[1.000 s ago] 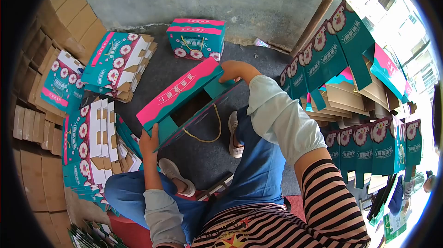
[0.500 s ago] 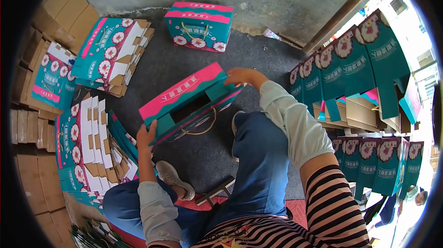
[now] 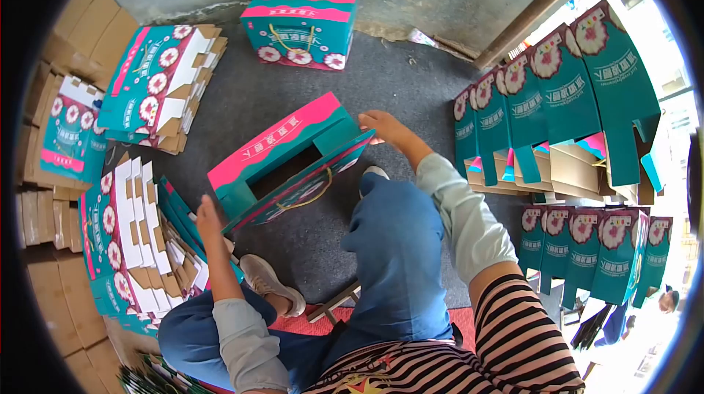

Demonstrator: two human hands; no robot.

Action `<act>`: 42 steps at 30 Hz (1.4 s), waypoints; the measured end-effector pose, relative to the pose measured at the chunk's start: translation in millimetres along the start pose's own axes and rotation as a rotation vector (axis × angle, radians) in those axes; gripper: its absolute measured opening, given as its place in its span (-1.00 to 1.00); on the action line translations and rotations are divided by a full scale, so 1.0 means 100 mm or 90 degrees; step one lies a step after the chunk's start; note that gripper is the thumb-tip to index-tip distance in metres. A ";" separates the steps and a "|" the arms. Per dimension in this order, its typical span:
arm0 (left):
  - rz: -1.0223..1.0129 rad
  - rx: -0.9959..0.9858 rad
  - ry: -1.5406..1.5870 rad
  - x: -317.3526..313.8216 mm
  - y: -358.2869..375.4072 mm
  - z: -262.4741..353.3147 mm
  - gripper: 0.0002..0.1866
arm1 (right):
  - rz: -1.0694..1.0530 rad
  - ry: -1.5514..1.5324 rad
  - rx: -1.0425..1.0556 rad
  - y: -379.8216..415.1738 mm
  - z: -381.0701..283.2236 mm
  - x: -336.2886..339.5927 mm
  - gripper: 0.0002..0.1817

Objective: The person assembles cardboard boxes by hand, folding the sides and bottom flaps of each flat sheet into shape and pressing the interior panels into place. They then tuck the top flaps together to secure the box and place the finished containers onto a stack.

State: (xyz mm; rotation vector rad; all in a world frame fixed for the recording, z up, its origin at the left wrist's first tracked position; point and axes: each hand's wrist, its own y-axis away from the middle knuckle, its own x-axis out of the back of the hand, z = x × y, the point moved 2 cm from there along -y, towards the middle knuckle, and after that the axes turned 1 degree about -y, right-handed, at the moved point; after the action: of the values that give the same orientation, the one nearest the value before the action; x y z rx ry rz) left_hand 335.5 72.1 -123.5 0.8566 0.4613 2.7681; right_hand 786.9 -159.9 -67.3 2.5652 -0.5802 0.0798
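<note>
A teal and pink carton gift box [image 3: 275, 146] stands tilted in front of my knees, its top open and dark inside. The pink-edged panel faces up at the far side, and a gold cord handle hangs on the near panel. My right hand [image 3: 389, 130] has its fingers closed at the upper right corner of the box. By the left end, my left hand [image 3: 210, 227] is held upright with straight fingers, just off the cardboard.
A finished-looking box [image 3: 299, 35] stands by the wall. Stacks of flat printed cartons [image 3: 158, 82] and more flat cartons [image 3: 139, 233] lie at left, beside brown cardboard boxes [image 3: 62, 284]. Rows of teal boxes [image 3: 546, 101] line the right. A person [image 3: 616, 324] is outside at lower right.
My left hand has come off the box's left end and straightened its fingers. My right hand stays at the right corner. The whole view has shifted slightly.
</note>
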 end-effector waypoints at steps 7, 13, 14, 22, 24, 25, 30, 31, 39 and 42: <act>0.291 -0.533 0.014 -0.16 1.64 1.86 -0.58 | 0.185 -0.178 -0.041 0.89 1.30 0.34 -0.57; -0.244 -0.839 0.029 -0.78 3.18 2.61 -0.55 | 0.575 -0.420 -0.126 1.84 2.30 1.09 -0.72; -0.293 -0.867 0.011 -0.89 3.40 2.64 -0.57 | 0.614 -0.484 -0.097 1.94 2.58 1.24 -0.73; -0.292 -1.021 -0.363 -1.45 3.81 2.66 -0.67 | 0.721 -0.725 -0.083 2.24 3.05 1.69 -0.65; -0.307 -1.023 -0.372 -1.49 3.83 2.67 -0.67 | 0.718 -0.751 -0.085 2.20 3.02 1.71 -0.65; -0.314 -1.024 -0.377 -1.50 3.84 2.68 -0.67 | 0.716 -0.764 -0.087 2.20 3.02 1.70 -0.65; -0.324 -1.035 -0.353 -1.59 3.89 2.71 -0.68 | 0.714 -0.800 -0.073 2.20 3.11 1.70 -0.64; -0.316 -1.049 -0.347 -1.61 3.90 2.70 -0.68 | 0.707 -0.806 -0.056 2.20 3.16 1.75 -0.64; -0.279 -1.136 -0.347 -1.63 3.93 2.83 -0.67 | 0.623 -0.926 0.138 1.99 3.16 2.20 -0.54; -0.315 -1.133 -0.305 -1.64 3.95 2.83 -0.67 | 0.612 -0.942 0.181 1.90 2.90 2.18 -0.55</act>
State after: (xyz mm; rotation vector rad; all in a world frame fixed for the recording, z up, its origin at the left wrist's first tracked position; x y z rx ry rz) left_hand 590.8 -276.4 153.2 0.5971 -1.4041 1.3955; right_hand 890.0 -534.9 -196.0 1.8649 -2.3262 -1.5479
